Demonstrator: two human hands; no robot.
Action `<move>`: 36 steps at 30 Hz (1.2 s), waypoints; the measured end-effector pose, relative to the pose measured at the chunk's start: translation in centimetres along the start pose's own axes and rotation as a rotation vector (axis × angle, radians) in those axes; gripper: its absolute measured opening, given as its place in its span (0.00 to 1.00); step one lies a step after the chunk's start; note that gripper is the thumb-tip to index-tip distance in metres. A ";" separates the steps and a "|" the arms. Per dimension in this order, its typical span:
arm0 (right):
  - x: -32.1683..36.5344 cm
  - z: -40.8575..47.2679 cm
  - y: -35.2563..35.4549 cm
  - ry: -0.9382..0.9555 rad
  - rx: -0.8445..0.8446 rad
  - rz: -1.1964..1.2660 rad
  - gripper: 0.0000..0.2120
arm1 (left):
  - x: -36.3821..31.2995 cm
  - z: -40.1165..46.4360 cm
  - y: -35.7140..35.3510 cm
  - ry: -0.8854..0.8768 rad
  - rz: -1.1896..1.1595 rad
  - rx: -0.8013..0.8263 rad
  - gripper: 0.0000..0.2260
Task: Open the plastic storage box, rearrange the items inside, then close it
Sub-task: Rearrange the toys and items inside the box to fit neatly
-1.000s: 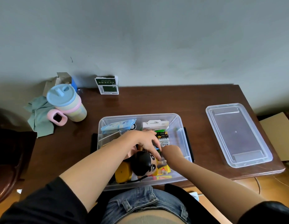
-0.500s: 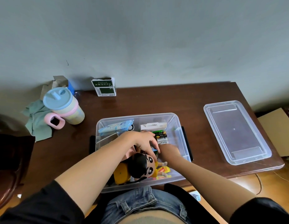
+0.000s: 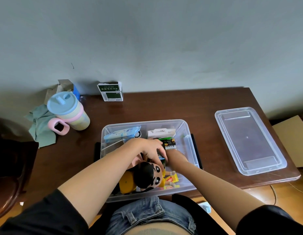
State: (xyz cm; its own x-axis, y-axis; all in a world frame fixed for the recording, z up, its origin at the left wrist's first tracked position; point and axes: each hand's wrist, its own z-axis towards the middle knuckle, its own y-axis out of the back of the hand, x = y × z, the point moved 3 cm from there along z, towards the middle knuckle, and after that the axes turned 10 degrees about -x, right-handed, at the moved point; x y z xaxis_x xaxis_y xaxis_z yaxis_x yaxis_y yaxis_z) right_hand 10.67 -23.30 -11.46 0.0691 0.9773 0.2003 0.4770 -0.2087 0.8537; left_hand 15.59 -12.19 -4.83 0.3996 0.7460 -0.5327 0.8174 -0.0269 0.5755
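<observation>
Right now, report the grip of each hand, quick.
Left hand: fingers curled down onto a small blue-green box inside the storage box, gripping it.
Right hand: fingers hidden behind the left; cannot tell.

Clear plastic storage box open, crowded with items, lid apart at right

We are in a home: a brown wooden table by a plain wall, a child's sippy cup, a toy doll
</observation>
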 end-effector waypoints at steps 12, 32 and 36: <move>0.5 0.4 2.3 0.008 0.099 -0.141 0.11 | 0.3 -0.1 -0.1 0.020 0.011 -0.011 0.24; 0.0 -0.8 0.5 0.030 0.166 -0.468 0.12 | 0.5 0.2 -0.2 -0.028 -0.058 -0.003 0.22; -0.3 -1.1 -0.3 0.043 0.122 -0.433 0.11 | 0.5 0.4 -0.5 -0.037 -0.158 0.008 0.16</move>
State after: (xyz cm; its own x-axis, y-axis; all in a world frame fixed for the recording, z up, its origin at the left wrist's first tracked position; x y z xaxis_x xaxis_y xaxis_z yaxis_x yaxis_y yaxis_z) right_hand 9.58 -23.62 -11.23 -0.1950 0.9707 -0.1408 0.5540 0.2274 0.8009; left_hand 15.55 -12.05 -5.69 0.2808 0.7164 -0.6387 0.8745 0.0833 0.4779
